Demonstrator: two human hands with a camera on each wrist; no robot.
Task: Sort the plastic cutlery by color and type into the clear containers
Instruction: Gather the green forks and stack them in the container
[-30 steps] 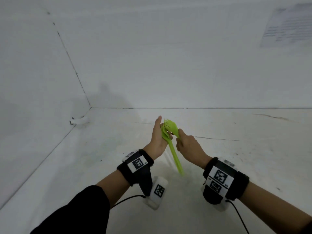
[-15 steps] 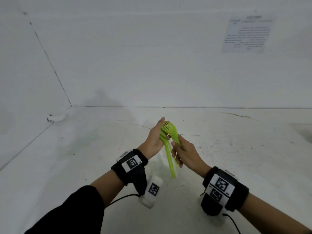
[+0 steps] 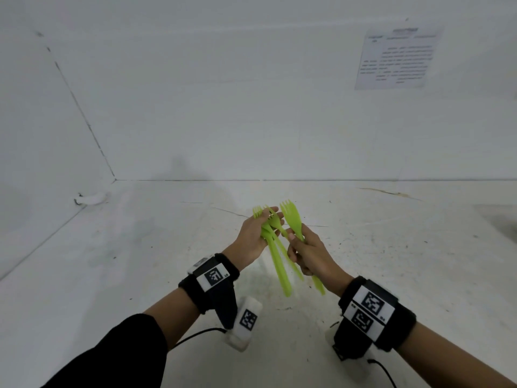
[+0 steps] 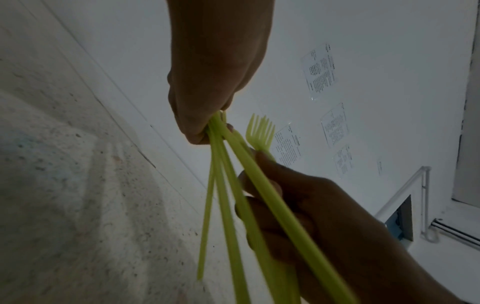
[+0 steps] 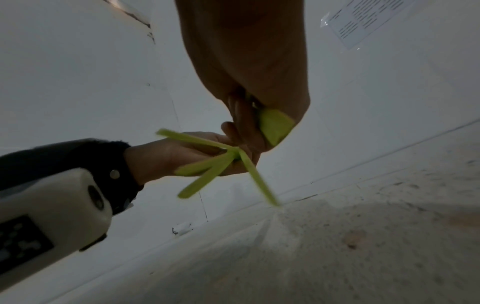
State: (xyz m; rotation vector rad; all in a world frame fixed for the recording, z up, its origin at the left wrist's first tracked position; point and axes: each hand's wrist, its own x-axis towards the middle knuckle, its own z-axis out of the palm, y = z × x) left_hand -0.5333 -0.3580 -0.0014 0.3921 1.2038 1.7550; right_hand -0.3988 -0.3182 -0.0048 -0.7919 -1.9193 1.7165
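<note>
Lime-green plastic forks [image 3: 275, 249] were found held in the air between both hands, above a scuffed white floor [image 3: 140, 261] and in front of a white wall [image 3: 251, 93]; we observed no clear containers in any view. The left hand [image 3: 253, 238] grasped a small bundle of these forks near their necks, with the fingers wrapped round them, the tines pointing up and away past the fingertips and the handles fanning out downward toward the person. We could not settle the exact count in the bundle, as the handles overlapped and were blurred; the left wrist view showed at least three handles spreading from the fist. The right hand [image 3: 312, 254] pinched one separate lime-green plastic fork [image 3: 293, 221] by its neck between thumb and fingers, its tines upright and its handle running down through the hand and out below it. This single fork stood just beside the bundle, to its right, with its head clear of the other heads; lower down, we could not tell whether the handles touched. We noted a black wrist strap with a white coded marker [image 3: 214, 275] on the left wrist and a similar strap [image 3: 370, 309] on the right. A printed paper sheet [image 3: 397, 58] was fixed to the wall at upper right, its text too small to read.
</note>
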